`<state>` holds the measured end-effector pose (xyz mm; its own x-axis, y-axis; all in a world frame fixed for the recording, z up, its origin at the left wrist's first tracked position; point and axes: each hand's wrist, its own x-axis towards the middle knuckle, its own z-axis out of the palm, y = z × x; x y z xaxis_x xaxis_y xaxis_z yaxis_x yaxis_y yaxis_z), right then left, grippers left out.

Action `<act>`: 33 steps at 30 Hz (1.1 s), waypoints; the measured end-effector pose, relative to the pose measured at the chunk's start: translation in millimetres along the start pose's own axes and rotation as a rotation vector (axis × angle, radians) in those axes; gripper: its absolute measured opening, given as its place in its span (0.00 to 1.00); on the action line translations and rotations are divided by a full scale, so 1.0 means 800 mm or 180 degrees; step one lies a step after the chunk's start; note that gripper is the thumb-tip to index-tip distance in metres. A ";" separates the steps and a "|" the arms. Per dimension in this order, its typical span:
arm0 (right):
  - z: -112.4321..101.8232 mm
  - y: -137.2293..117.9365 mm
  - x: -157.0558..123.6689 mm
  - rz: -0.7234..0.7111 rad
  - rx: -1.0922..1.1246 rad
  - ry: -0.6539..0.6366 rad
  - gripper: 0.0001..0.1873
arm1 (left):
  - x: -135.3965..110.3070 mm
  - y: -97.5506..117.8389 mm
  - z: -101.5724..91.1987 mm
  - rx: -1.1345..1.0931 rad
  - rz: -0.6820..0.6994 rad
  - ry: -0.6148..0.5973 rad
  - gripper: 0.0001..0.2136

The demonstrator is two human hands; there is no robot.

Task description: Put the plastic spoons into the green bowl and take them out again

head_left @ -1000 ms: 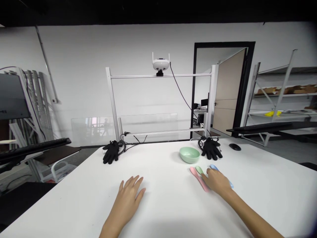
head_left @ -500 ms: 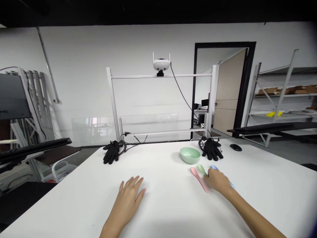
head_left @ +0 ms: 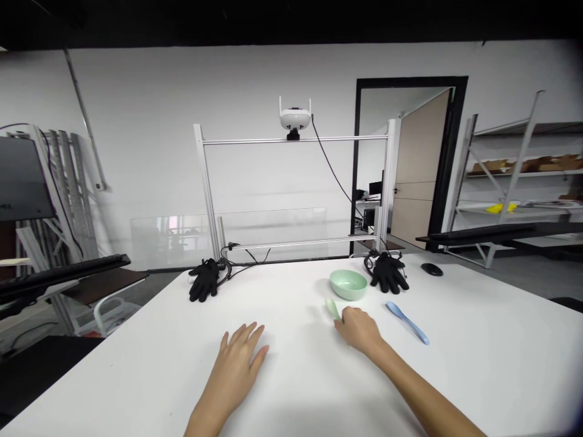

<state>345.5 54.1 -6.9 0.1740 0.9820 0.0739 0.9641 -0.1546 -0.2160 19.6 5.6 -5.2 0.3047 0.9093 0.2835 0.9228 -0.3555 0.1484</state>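
My right hand [head_left: 359, 329] is closed around the handle of a light green spoon [head_left: 333, 309], whose bowl end sticks out toward the far left. The pink spoon is out of sight, its former spot covered by this hand and forearm. A blue spoon [head_left: 407, 322] lies slantwise on the white table to the right of that hand. Just beyond the hand stands a green bowl [head_left: 348, 285]. My left hand [head_left: 237, 363] rests palm down over the table [head_left: 291, 376], fingers spread, holding nothing.
Black gloves lie at the back, one on the left [head_left: 204, 280] and one on the right [head_left: 388, 273], with cables. A black mouse [head_left: 432, 269] sits at the back right. Behind the table rises a metal frame [head_left: 296, 142] carrying a white camera device [head_left: 295, 118].
My right hand has moved left with the green spoon, away from the blue spoon, which now shows fully. The pink spoon has gone out of view. My left hand has stayed put.
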 end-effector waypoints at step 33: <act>0.034 -0.039 -0.019 -0.0043 -0.0004 -0.0119 0.21 | 0.000 0.000 -0.003 0.0011 -0.0008 -0.0052 0.25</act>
<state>307.3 46.9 -27.6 0.1533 0.9874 0.0402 0.9665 -0.1414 -0.2141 18.9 5.1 -2.7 0.3063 0.9136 0.2676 0.9244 -0.3526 0.1457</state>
